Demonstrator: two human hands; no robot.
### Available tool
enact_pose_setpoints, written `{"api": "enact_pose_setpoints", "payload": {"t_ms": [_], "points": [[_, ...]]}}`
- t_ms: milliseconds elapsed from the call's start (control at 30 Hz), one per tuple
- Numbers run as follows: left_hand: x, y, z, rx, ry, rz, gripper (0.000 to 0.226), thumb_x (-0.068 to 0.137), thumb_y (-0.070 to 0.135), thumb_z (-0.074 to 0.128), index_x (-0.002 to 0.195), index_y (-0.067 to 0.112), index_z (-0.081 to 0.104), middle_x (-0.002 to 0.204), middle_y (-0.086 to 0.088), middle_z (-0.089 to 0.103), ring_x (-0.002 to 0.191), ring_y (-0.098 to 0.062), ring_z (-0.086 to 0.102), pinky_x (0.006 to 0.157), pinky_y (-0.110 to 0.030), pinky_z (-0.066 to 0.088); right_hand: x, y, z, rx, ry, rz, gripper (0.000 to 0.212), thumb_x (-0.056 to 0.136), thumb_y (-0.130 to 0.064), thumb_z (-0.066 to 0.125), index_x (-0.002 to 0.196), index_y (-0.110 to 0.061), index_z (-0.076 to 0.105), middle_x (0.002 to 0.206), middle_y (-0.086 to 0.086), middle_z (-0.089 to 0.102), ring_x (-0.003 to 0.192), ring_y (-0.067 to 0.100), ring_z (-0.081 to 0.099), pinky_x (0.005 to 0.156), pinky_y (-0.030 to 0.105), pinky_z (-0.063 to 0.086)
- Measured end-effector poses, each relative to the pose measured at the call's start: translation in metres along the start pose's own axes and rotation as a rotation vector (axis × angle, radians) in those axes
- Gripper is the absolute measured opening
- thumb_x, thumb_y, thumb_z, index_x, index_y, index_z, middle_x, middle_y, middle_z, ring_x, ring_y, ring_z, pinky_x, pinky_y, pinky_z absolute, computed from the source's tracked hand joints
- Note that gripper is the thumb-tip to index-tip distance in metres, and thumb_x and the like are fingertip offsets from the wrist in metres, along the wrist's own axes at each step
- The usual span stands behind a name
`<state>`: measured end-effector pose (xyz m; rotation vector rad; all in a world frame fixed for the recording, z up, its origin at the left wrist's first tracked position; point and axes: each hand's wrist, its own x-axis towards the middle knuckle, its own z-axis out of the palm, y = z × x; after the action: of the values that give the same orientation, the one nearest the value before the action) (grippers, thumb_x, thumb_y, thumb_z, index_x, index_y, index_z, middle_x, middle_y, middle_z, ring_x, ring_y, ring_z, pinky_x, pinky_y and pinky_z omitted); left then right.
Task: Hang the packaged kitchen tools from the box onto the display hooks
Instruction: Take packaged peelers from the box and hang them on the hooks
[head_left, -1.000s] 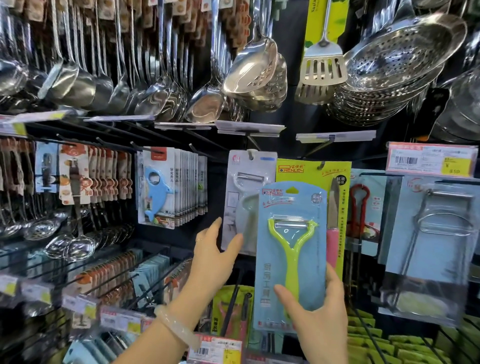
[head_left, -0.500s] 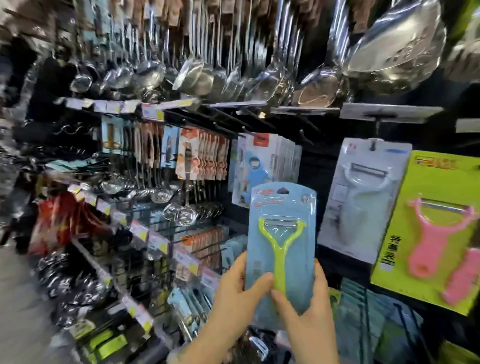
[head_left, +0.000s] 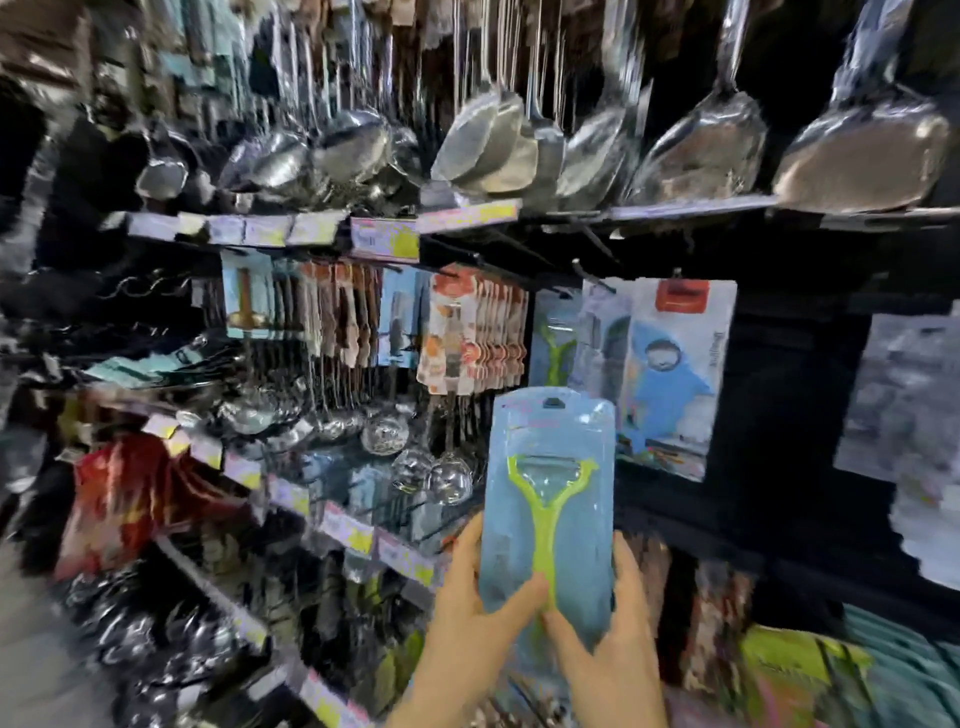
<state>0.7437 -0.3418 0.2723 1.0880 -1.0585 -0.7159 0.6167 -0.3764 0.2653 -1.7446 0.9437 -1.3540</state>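
Holding the packaged peeler (head_left: 548, 499) upright in the lower centre of the frame, you have both hands on its bottom half. Your left hand (head_left: 470, 618) grasps the left edge, thumb laid across the front of the blister near the foot of the green handle. Your right hand (head_left: 610, 639) grasps the lower right edge, thumb on the front just beside the left thumb and fingers wrapped behind the card. The peeler is a lime-green Y shape sealed on a pale blue card, with a dark hang slot at the top; that slot is on no hook, and the pack stands free in front of the rack.

Motion blur smears nearly all print. Pink lettering near the top of the card is unreadable. Price tags (head_left: 387, 240) with yellow patches line the shelf rail in the upper middle of the frame, their figures illegible. Right of the peeler's top hangs a white card with a blue shark-shaped tool (head_left: 670, 374) and a red label block whose writing cannot be made out. Steel ladles (head_left: 488, 140) hang across the upper frame. A row of orange-and-white cards (head_left: 470, 338) hangs at centre; what they carry is probably small utensils, though blur hides it.
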Motion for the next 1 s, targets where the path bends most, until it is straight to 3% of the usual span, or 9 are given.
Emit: {"api": "enact_pose_setpoints", "payload": {"t_ms": [167, 267, 367, 500, 633, 767, 833, 900, 1000], "points": [[0.04, 0.007, -0.059, 0.023, -0.023, -0.022, 0.089, 0.057, 0.049, 0.083, 0.135, 0.037, 0.042, 0.132, 0.007, 0.057, 0.118, -0.017, 0.057, 0.088, -0.036, 0.055, 0.027, -0.023, 0.069, 0.148, -0.012, 0.111, 0.116, 0.042, -0.044, 0.086, 0.14, -0.024, 0.027, 0.134, 0.0, 0.044, 0.112, 0.014, 0.049, 0.072, 0.001, 0.039], [0.059, 0.015, -0.073, 0.004, -0.054, -0.016, 0.069, 0.079, 0.023, 0.075, 0.129, 0.044, 0.032, 0.12, 0.032, 0.043, 0.114, -0.002, 0.046, 0.075, -0.016, 0.053, 0.033, -0.026, 0.091, 0.088, 0.093, 0.093, 0.101, 0.064, -0.041, 0.08, 0.144, -0.039, 0.02, 0.142, -0.013, 0.042, 0.125, 0.01, 0.048, 0.093, 0.019, 0.044], [0.075, 0.026, -0.077, -0.016, -0.064, 0.055, 0.078, 0.075, 0.025, 0.08, 0.126, 0.056, 0.029, 0.137, 0.015, 0.047, 0.124, -0.01, 0.049, 0.093, -0.033, 0.052, 0.046, -0.036, 0.093, 0.056, 0.113, 0.058, 0.089, 0.078, -0.031, 0.074, 0.143, -0.046, 0.014, 0.147, -0.018, 0.033, 0.13, 0.007, 0.043, 0.104, 0.036, 0.043], [0.098, 0.047, -0.08, -0.018, -0.067, 0.174, 0.076, 0.066, 0.04, 0.082, 0.116, 0.071, 0.034, 0.139, 0.005, 0.05, 0.124, -0.014, 0.053, 0.096, -0.041, 0.051, 0.072, -0.064, 0.095, 0.057, 0.096, -0.05, 0.083, 0.083, -0.036, 0.067, 0.141, -0.051, 0.01, 0.148, -0.029, 0.021, 0.135, -0.001, 0.031, 0.109, 0.03, 0.037], [0.122, 0.069, -0.084, -0.075, -0.077, 0.267, 0.067, 0.083, 0.006, 0.067, 0.114, 0.057, 0.038, 0.131, 0.0, 0.057, 0.109, -0.011, 0.063, 0.073, -0.018, 0.056, 0.095, -0.087, 0.101, 0.015, 0.105, -0.173, 0.078, 0.085, -0.036, 0.064, 0.127, -0.063, 0.005, 0.129, -0.052, 0.01, 0.128, -0.02, 0.019, 0.11, 0.021, 0.028], [0.141, 0.08, -0.088, -0.079, -0.092, 0.291, 0.068, 0.083, 0.006, 0.067, 0.123, 0.051, 0.035, 0.132, -0.003, 0.057, 0.112, -0.014, 0.062, 0.082, -0.026, 0.057, 0.113, -0.094, 0.108, 0.008, 0.117, -0.216, 0.078, 0.085, -0.032, 0.066, 0.132, -0.058, 0.009, 0.143, -0.035, 0.022, 0.136, -0.004, 0.028, 0.11, 0.027, 0.035], [0.147, 0.081, -0.089, -0.065, -0.095, 0.292, 0.07, 0.083, 0.007, 0.068, 0.122, 0.054, 0.033, 0.135, -0.003, 0.055, 0.114, -0.015, 0.061, 0.084, -0.026, 0.056, 0.118, -0.095, 0.109, 0.005, 0.124, -0.204, 0.078, 0.087, -0.032, 0.064, 0.139, -0.051, 0.009, 0.146, -0.03, 0.021, 0.135, -0.006, 0.026, 0.107, 0.019, 0.033], [0.152, 0.08, -0.089, -0.067, -0.099, 0.3, 0.071, 0.083, 0.008, 0.069, 0.123, 0.054, 0.032, 0.136, -0.003, 0.053, 0.117, -0.016, 0.059, 0.085, -0.025, 0.056, 0.12, -0.093, 0.109, -0.012, 0.131, -0.206, 0.078, 0.087, -0.033, 0.063, 0.138, -0.052, 0.008, 0.139, -0.039, 0.017, 0.129, -0.019, 0.02, 0.097, 0.002, 0.027], [0.153, 0.074, -0.089, -0.062, -0.116, 0.28, 0.073, 0.08, 0.017, 0.072, 0.125, 0.057, 0.031, 0.143, -0.001, 0.047, 0.127, -0.017, 0.051, 0.099, -0.039, 0.05, 0.121, -0.088, 0.109, -0.054, 0.128, -0.185, 0.076, 0.087, -0.035, 0.063, 0.13, -0.057, 0.004, 0.122, -0.054, 0.006, 0.107, -0.042, 0.008, 0.08, -0.012, 0.022]]}}
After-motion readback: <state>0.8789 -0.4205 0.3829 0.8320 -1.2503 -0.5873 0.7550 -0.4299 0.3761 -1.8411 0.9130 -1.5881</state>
